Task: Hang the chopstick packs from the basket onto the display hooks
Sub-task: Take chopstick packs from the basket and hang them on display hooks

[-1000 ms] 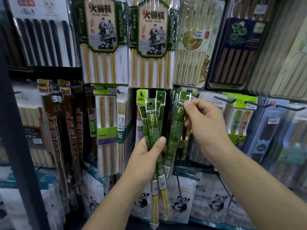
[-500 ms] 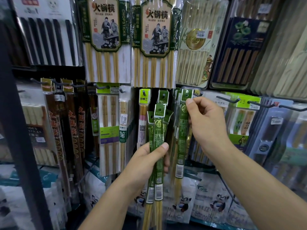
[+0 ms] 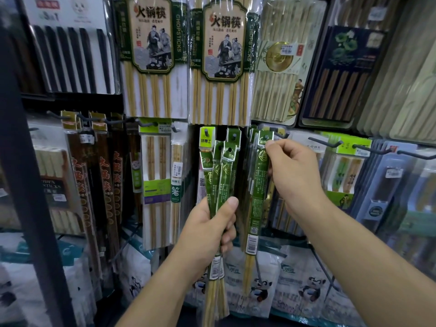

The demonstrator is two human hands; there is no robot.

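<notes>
Along top row, CHOPSTICKS-printed packs (image 3: pixel 151 55), right hand (image 3: pixel 295 175) pinching green pack (image 3: pixel 258 185)

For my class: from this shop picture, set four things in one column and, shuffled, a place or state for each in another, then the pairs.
1. left hand
2. right hand
3. black chopsticks
4. panda bags

A. lowest row
B. pinches top of one green pack
C. grips a bundle
D. top left

Pairs: 1-C, 2-B, 3-D, 4-A
</notes>
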